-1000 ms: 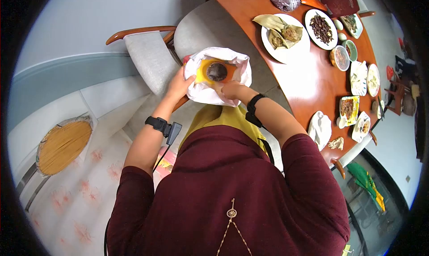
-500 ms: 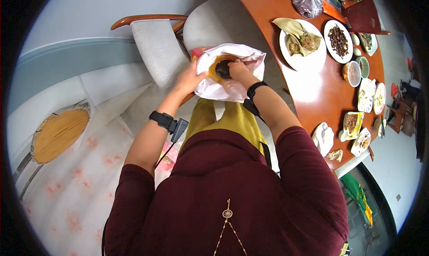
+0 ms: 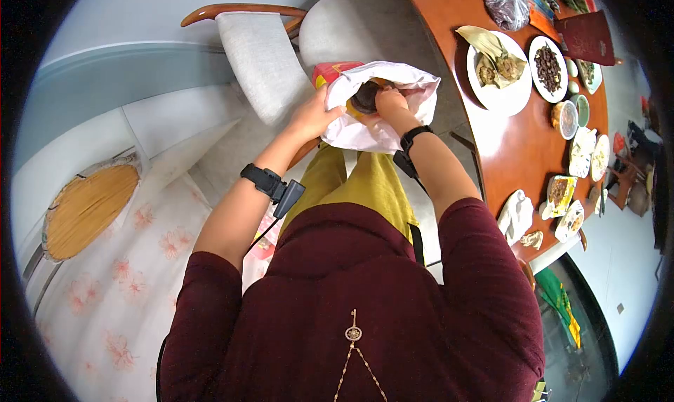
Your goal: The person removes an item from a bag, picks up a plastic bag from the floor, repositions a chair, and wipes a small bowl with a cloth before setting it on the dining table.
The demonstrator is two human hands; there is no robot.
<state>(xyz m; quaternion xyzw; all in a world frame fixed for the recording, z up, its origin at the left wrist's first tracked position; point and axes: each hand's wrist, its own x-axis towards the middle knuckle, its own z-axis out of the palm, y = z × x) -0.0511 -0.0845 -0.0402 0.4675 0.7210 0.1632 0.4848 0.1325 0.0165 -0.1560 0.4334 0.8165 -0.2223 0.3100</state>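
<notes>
A bag (image 3: 361, 132), white on its inner side with a red and yellow printed outside, hangs open in front of my legs. My left hand (image 3: 314, 115) is closed on its left rim, the thumb lying over the folded white edge. Inside the mouth sits a dark, round, bowl-like thing (image 3: 364, 99) with some yellow around it. My right hand (image 3: 392, 103) reaches into the opening, its fingers curled at the right edge of the dark thing, holding it. The fingertips and the bag's bottom are hidden.
To the right stands a wooden table (image 3: 484, 156) with a plate of leaf-wrapped food (image 3: 519, 96), a plate of dark pieces (image 3: 548, 68), several small dishes and a white cloth (image 3: 516, 216). A pale chair (image 3: 260, 65) is beyond the bag. A round wooden-topped item (image 3: 91, 212) lies left.
The bag and both hands appear slightly farther right and up in view. The dark round thing looks more tilted and sits deeper in shadow; both hands keep their holds.
</notes>
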